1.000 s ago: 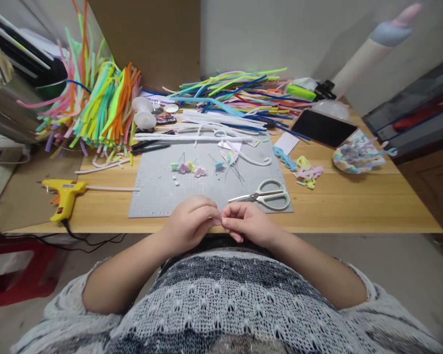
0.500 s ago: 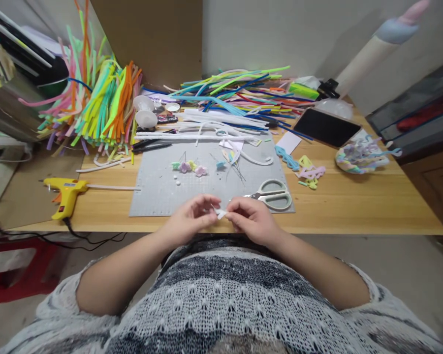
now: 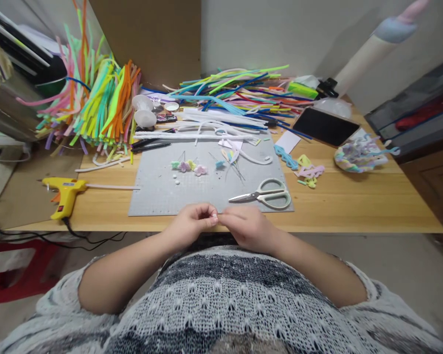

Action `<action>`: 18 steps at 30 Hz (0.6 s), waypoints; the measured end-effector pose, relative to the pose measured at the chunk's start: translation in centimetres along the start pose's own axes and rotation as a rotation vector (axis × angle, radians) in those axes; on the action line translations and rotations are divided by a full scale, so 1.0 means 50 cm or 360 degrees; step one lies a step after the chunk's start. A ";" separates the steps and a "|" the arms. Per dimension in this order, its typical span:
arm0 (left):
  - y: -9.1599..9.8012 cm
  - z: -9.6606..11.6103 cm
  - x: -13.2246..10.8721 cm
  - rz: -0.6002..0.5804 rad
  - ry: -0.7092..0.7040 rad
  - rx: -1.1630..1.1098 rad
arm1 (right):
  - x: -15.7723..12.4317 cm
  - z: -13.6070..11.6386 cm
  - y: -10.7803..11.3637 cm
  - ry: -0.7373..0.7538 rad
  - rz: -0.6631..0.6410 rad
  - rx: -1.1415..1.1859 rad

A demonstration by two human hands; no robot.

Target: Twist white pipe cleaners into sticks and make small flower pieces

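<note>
Above the table's front edge, my left hand (image 3: 196, 223) is closed in a pinch, a speck of white fuzzy piece (image 3: 214, 216) showing at thumb and fingertip. My right hand (image 3: 247, 225) meets it there, fingers pressed together at the same spot and hiding most of the piece. Just beyond the right hand lie scissors (image 3: 275, 193) with pale handles, blades pointing left. Small pastel flowers on wires (image 3: 184, 166) rest on the grey cutting mat (image 3: 153, 196), and a blue flower (image 3: 220, 165) sits nearby.
A yellow glue gun (image 3: 64, 194) lies at the left, its cord hanging over the edge. Bundled pipe cleaners (image 3: 110, 108) stand behind it; white pipe cleaners (image 3: 221, 125) lie across the back. Rightward are a phone (image 3: 325, 126), pastel twisted pieces (image 3: 310, 171) and a small basket (image 3: 358, 156).
My hands have drawn closer together and lowered slightly. The white piece, plainly visible between them before, is now mostly covered by the fingers. More of the scissors' blades shows.
</note>
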State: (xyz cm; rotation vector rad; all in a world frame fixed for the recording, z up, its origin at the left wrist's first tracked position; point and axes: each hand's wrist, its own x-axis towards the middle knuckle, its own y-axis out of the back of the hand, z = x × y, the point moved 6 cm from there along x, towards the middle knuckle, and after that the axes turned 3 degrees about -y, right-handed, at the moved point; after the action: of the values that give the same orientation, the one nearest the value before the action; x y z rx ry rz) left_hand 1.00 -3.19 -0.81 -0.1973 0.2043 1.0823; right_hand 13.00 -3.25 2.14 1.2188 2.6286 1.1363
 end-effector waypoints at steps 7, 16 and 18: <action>-0.010 -0.012 -0.002 0.0019 0.0212 -0.0751 | -0.001 0.027 0.014 -0.0297 0.0240 0.0623; 0.007 0.017 0.011 0.0224 -0.0527 -0.0180 | -0.003 0.052 -0.027 -0.0803 0.0210 0.1519; 0.009 0.026 0.007 0.0290 -0.0637 0.0007 | -0.003 0.054 -0.034 -0.0851 0.0235 0.1544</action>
State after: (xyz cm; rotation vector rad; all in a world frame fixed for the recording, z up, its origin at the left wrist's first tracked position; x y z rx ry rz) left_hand 0.85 -2.37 0.31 0.0451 -0.1375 1.2784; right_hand 12.86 -2.45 -0.96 1.5207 2.6449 -0.5498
